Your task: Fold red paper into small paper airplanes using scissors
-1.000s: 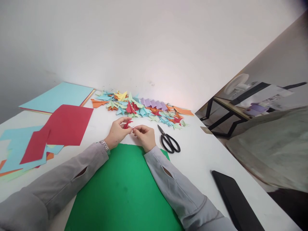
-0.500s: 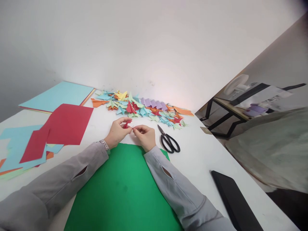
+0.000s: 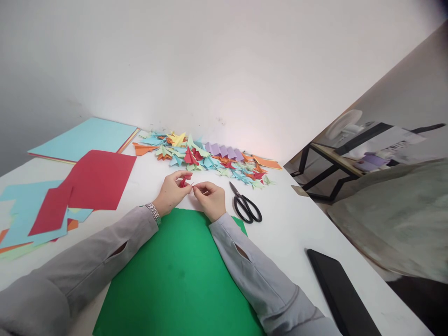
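The green sheet (image 3: 175, 280) lies flat on the surface (image 3: 283, 233). Beyond it, the left hand (image 3: 170, 193) grips a red paper piece (image 3: 183, 182), apparently unfinished; the right hand (image 3: 214, 201) is narrowed beside it, grip indeterminate. Scissors (image 3: 239, 194) lie right; red sheet (image 3: 105, 179), left, remains unfolded. Folded shapes (image 3: 191, 156), apparently complete, lie near the wall (image 3: 224, 70).

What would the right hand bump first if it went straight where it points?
The right hand would likely bump the left hand, which holds red paper; exact depth is hard to tell.
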The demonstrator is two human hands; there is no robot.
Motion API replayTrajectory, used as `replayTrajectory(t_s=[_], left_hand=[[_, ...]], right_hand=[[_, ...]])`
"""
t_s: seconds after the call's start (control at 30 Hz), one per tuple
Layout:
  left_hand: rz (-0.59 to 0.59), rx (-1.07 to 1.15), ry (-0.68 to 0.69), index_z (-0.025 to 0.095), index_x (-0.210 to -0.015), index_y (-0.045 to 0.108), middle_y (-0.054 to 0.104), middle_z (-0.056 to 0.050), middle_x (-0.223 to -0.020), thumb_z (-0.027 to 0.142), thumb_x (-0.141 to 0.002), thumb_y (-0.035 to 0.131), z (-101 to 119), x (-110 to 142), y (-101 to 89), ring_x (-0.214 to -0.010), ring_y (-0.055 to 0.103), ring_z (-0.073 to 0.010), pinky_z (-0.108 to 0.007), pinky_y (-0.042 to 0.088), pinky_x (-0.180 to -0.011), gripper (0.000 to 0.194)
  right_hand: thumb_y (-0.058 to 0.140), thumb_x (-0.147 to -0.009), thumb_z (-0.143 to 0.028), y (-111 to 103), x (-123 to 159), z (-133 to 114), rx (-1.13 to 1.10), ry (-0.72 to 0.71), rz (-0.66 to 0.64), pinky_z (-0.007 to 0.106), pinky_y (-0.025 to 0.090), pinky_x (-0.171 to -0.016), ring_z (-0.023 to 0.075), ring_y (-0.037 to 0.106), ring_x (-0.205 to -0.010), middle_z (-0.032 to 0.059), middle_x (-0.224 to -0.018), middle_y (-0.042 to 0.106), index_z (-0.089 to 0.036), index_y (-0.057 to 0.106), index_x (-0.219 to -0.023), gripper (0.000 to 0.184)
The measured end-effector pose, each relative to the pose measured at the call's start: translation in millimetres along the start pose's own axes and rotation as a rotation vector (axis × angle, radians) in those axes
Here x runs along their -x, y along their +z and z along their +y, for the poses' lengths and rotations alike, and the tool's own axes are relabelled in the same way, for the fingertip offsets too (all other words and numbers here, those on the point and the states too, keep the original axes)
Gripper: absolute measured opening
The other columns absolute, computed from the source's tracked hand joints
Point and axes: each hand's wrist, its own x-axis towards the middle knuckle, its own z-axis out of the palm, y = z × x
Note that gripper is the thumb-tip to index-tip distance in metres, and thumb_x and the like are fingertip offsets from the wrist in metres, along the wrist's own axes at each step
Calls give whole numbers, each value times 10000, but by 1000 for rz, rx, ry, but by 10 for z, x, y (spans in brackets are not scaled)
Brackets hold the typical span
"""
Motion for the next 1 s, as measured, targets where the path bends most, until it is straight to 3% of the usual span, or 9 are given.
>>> replayTrajectory(t_s=[0.2,0.6,0.87,1.0], left_hand=[[12,14,-8,140,-953,634,618,-39,-913,52,-574,625,11,-1,-4,-594,554,-64,-196,462,-540,389],[21,35,-32,121,-928,641,620,-54,-918,51,-576,645,23,4,-3,-612,570,-74,-213,486,-558,359],[27,91,-58,117,-901,642,614,-51,-927,91,-569,680,39,7,8,-616,555,-64,-219,514,-574,335],[31,103,-53,119,-892,645,616,-56,-932,92,-563,687,21,3,6,-623,555,-68,-224,518,-568,332]], right_hand=[[555,-722,-272,2,21,29,158,-157,-8,268,458,-533,137,557,-540,25,-654,663,-197,657,-655,144],[479,-852,-178,-65,22,84,842,-861,97,283,330,-544,143,518,-593,29,-599,614,-185,617,-645,249],[449,-885,-141,-112,4,25,996,-1029,46,318,244,-534,143,441,-565,26,-558,552,-190,571,-598,316],[435,-891,-149,-108,9,17,992,-983,3,319,250,-531,144,452,-565,31,-563,554,-194,568,-600,324]])
